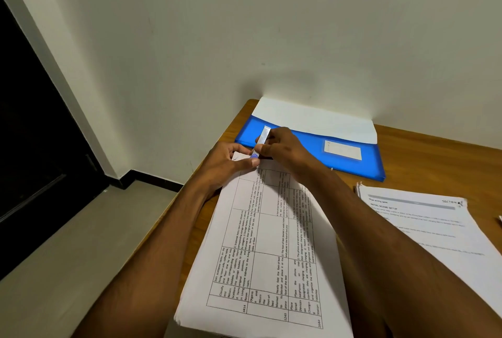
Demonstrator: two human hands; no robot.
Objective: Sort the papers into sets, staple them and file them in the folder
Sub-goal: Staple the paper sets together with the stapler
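Observation:
A stack of printed sheets with a table [271, 250] lies in front of me, hanging over the desk's left edge. My left hand [231, 161] pinches the stack's far corner. My right hand [282, 150] grips a small stapler [261, 142] with a silver top and blue end, set over that same corner. A blue folder [350, 158] with a white flap and a label pocket lies closed at the back of the desk, against the wall. A second set of papers [423, 226] rests to the right.
The wooden desk [434, 158] stands against a white wall. Its left edge runs close under the stack, with the grey floor [81, 242] and a dark doorway [32, 126] beyond. A small object peeks in at the right frame edge [499, 218].

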